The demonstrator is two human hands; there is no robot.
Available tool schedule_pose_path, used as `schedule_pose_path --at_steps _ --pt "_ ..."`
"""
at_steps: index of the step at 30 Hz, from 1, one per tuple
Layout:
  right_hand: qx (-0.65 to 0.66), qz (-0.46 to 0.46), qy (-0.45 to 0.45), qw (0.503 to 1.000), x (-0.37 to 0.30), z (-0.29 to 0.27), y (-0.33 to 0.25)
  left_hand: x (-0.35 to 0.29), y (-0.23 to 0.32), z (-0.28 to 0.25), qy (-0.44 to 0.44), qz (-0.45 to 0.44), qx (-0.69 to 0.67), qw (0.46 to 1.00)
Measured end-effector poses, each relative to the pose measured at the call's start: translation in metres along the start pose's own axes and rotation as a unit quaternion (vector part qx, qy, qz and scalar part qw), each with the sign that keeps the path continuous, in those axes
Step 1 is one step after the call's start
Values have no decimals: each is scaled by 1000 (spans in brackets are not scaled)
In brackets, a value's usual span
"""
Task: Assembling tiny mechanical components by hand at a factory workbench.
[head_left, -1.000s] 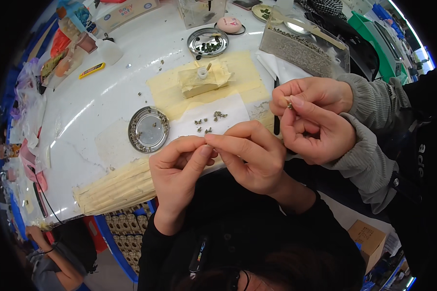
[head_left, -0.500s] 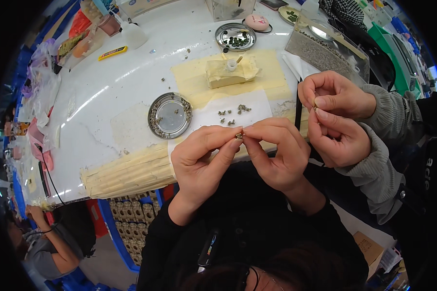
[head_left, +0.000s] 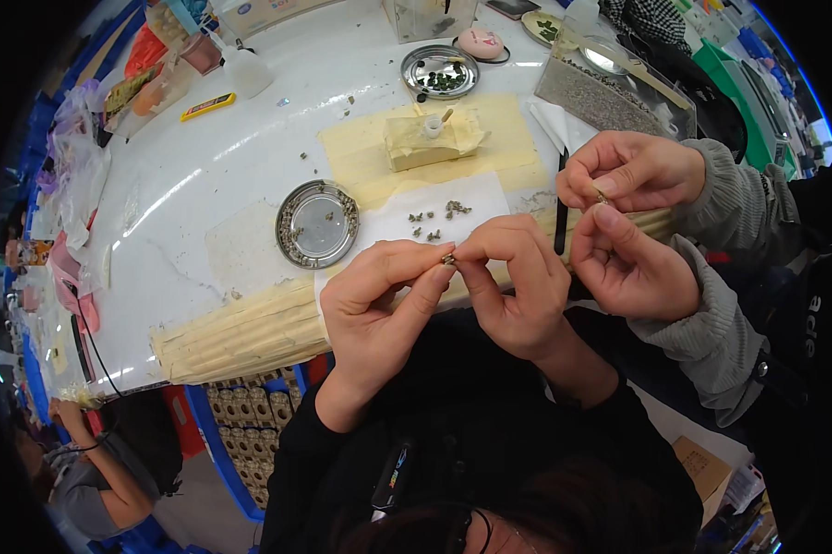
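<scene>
Close to the table's near edge, my left hand [head_left: 379,300] pinches a small brass-coloured metal part [head_left: 448,259] between thumb and forefinger. My right hand [head_left: 518,286] meets it from the other side, its thumb and forefinger closed at the same part. The fingertips cover most of the part, so its shape is unclear. Just beyond my hands, several similar small metal parts [head_left: 457,209] lie in loose groups on a white paper sheet [head_left: 479,196]. Left of the sheet sits a round metal dish [head_left: 319,226] with more such parts around its inside edge.
At right, a co-worker's hands [head_left: 642,222] hold a tiny part close to mine. A tape-covered block [head_left: 434,148] bears a small clear cup. Behind it stands a dish of dark green pieces [head_left: 442,83]. A clear box of granules [head_left: 610,97] is at far right; a blue crate [head_left: 217,448] is below.
My fingers keep their pinch on the small part; the right hand has shifted slightly. The co-worker's lower hand has dropped a little. The whole view has drifted slightly.
</scene>
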State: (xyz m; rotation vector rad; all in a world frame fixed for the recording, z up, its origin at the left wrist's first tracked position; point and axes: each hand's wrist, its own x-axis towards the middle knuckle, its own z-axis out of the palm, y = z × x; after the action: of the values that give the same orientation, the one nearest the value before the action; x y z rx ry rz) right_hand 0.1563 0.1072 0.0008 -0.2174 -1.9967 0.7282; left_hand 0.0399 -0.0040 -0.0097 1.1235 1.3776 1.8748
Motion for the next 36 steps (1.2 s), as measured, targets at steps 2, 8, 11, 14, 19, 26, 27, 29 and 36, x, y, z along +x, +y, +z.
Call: schedule_pose_path --at_steps 2,8,11,14,19,26,27,29,36 --pt "10 0 3 1000 -1 2 2 -1 0 1 17 -12 -11 1000" --pt "16 -9 10 1000 -1 3 5 -2 0 4 36 -22 -28 999" --pt "15 -15 14 1000 -2 3 7 -1 -1 5 38 -17 -25 999" --pt "22 -8 14 1000 -2 1 6 -1 -1 7 40 -17 -22 999" --pt "18 6 18 1000 -5 0 7 1 -2 9 39 -14 -12 999" --pt "28 39 35 998 -3 0 12 17 -7 22 78 117 113 984" --pt "30 52 39 997 -3 0 11 19 -8 23 87 152 148 973" --pt "26 58 49 997 -8 0 10 21 -11 24 102 160 165 968" --pt "0 25 65 998 -11 -1 6 22 -15 23 105 167 139 970"
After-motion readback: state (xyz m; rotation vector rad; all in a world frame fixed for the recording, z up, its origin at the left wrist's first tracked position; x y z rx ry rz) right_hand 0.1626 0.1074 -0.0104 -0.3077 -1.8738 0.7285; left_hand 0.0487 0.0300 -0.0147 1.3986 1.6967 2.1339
